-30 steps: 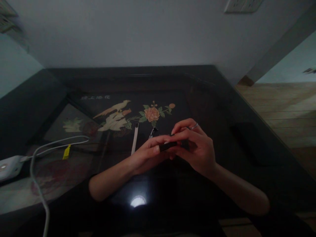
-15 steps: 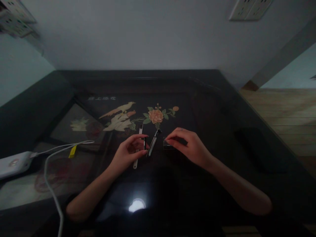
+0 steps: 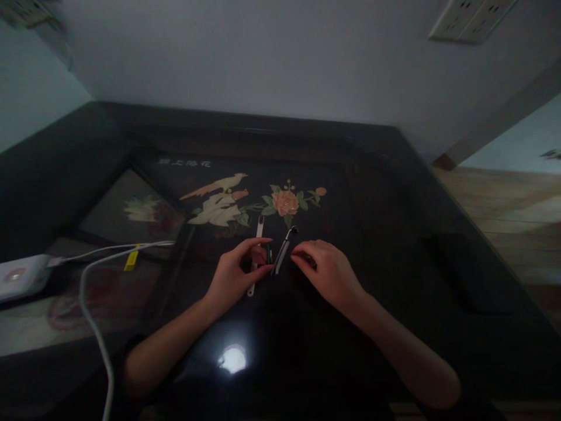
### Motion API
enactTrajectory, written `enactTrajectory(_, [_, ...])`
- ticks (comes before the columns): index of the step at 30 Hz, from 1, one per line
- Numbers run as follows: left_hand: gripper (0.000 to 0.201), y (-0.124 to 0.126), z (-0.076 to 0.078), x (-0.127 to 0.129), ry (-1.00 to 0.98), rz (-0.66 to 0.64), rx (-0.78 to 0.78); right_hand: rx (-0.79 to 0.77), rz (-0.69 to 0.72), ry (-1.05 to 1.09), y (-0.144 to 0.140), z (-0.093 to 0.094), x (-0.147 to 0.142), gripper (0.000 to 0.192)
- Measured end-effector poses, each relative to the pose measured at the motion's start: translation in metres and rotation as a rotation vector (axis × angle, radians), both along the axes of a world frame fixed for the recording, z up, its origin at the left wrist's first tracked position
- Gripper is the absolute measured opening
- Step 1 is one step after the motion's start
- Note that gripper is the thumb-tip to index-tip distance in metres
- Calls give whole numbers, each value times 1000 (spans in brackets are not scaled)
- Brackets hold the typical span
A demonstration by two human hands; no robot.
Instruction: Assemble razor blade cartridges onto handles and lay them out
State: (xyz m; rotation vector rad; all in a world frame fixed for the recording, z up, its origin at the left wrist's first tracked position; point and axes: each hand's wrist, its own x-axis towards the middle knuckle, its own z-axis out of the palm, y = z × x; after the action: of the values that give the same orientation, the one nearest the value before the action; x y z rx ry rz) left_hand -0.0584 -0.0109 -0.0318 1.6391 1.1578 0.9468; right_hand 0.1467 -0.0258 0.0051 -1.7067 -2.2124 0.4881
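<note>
My left hand (image 3: 239,269) is closed, with a small dark flat piece (image 3: 269,254) upright between thumb and fingertips. Under those fingers lies a slim silver strip (image 3: 260,227), a hole at its near end. Just right of the piece is a slender silver-and-black tool (image 3: 283,252) with a bent dark head; its lower end reaches near my left thumb. My right hand (image 3: 326,266) is pinched, thumb against forefinger, a short way right of that tool. Whatever its fingertips hold, if anything, is hidden or too small to make out.
The glossy black tabletop (image 3: 350,356) carries a bird-and-flower picture (image 3: 286,202). At left lie a white charger (image 3: 21,278) and a white cable (image 3: 93,316) with a yellow tag (image 3: 131,259). A dark flat object (image 3: 468,272) rests at right. Behind is a wall with sockets (image 3: 473,19).
My right hand has moved slightly left, off the small dark boxy thing it was touching, which no longer shows clearly. My left hand keeps its pinch. The whole view has shifted a little.
</note>
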Motion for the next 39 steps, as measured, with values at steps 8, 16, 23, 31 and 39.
enactTrajectory(8, [42, -1, -1, 0, 36, 15, 59, 10, -22, -290, 18, 2, -34, 13])
enactTrajectory(16, [42, 5, 2, -2, 65, 57, 83, -13, -38, -373, 26, -7, -55, 14])
enactTrajectory(23, [41, 4, 3, 0, 59, 53, 64, -44, -61, -353, 28, -8, -60, 17])
enactTrajectory(31, [45, 4, 7, 0, -47, 55, 4, 4, -150, -73, 21, 6, -34, 7])
enactTrajectory(39, [46, -4, 18, 14, -210, 15, -193, -23, -321, 935, -12, 0, 35, 40])
